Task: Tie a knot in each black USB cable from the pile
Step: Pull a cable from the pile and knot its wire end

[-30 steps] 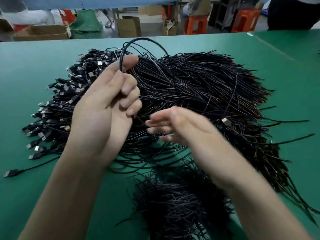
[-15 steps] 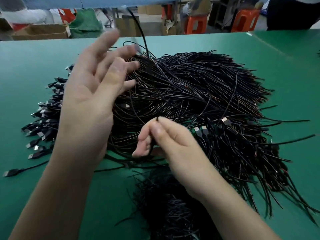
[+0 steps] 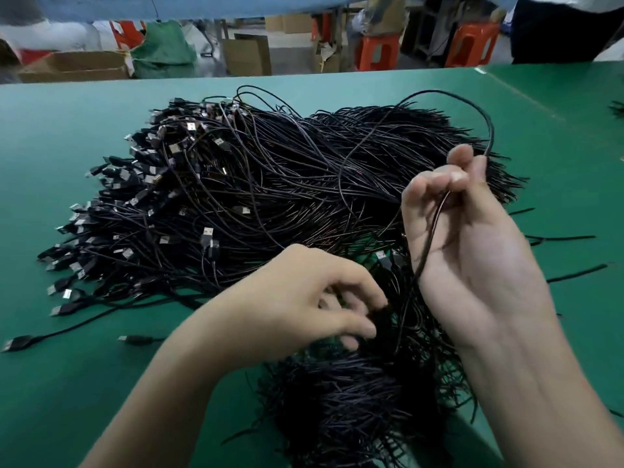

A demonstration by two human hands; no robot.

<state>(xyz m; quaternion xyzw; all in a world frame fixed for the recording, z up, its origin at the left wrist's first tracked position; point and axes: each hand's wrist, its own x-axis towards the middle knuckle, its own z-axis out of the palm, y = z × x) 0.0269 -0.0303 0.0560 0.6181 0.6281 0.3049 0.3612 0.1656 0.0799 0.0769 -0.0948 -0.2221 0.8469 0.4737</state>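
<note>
A big pile of black USB cables (image 3: 270,184) covers the middle of the green table (image 3: 50,136), plugs fanned out to the left. My right hand (image 3: 472,258) is raised palm up over the pile's right side and pinches one black cable (image 3: 472,106) between thumb and fingers; the cable arcs up over the hand and also runs down across the palm. My left hand (image 3: 304,309) reaches low at the front, fingers curled down into a smaller heap of cables (image 3: 354,400). Whether it grips a cable there is hidden by blur.
Loose cable ends (image 3: 574,271) stick out to the right on the table. A stray plug (image 3: 17,342) lies at the front left. Beyond the far edge stand cardboard boxes (image 3: 74,65), orange stools (image 3: 378,50) and a person in dark clothes (image 3: 557,28).
My left hand dropped from above the pile's left side down to the front heap. My right hand rose and swung right, lifting one cable up into an arc.
</note>
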